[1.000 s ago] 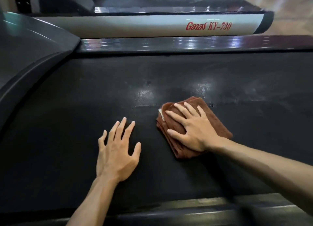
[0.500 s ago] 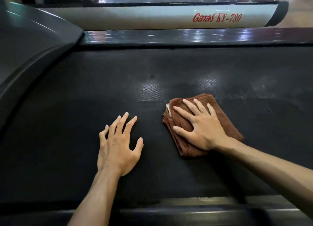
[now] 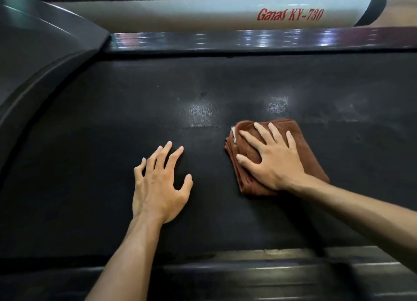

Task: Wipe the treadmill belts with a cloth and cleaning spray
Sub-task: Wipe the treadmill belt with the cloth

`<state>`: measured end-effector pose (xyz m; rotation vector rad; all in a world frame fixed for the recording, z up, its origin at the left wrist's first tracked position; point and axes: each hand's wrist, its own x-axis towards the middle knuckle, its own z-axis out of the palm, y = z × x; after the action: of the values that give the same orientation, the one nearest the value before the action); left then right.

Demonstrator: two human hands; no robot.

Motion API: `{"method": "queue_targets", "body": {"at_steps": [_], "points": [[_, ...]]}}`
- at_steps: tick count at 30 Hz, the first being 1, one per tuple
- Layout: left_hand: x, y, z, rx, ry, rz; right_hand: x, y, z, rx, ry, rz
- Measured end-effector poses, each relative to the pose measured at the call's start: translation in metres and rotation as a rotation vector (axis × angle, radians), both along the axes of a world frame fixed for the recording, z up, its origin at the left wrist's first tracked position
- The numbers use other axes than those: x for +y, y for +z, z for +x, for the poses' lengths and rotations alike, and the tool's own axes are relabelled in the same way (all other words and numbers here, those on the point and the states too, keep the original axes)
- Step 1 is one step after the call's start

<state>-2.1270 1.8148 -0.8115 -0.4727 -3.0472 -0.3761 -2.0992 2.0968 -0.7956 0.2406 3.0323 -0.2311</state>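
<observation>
Head view: right hand, fingers spread flat, presses the folded brown terry cloth onto the black textured treadmill belt for wiping; left hand, fingers apart, braces at lower centre.

- Folded brown cloth lies flat on the belt, right of centre.
- Black textured treadmill belt shows faint shiny patches.

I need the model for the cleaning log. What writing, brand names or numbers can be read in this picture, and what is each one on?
"Ganas KY-730": red italic lettering on the pale side rail of the neighbouring treadmill.
Small pale tag at the edge of the brown cloth: nothing on it can be read.
No writing shows on the black belt.
</observation>
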Motion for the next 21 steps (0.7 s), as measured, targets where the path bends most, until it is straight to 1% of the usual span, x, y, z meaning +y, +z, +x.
{"method": "queue_targets", "body": {"at_steps": [4,6,10,13,15,18,21], "points": [[0.0,0.0,0.001,0.01,0.004,0.011,0.017,0.002,-0.051,-0.021,-0.041,0.016],[0.001,0.0,0.001,0.01,0.001,0.01,0.014,0.0,-0.051,-0.022,-0.069,0.018],[0.0,0.001,0.0,0.001,0.008,0.001,-0.01,-0.001,0.019,0.026,-0.109,0.017],[0.0,0.001,0.001,0.002,0.011,-0.002,-0.023,0.001,0.075,0.024,-0.079,0.039],[0.001,0.001,0.001,0.0,0.011,-0.011,-0.023,-0.001,0.086,0.009,-0.061,0.054],[0.001,0.0,0.001,0.007,0.015,-0.002,-0.009,-0.002,0.058,-0.004,-0.036,0.03],[0.001,0.0,0.002,0.011,0.012,0.002,0.007,-0.001,0.014,-0.01,-0.076,0.01]]}}
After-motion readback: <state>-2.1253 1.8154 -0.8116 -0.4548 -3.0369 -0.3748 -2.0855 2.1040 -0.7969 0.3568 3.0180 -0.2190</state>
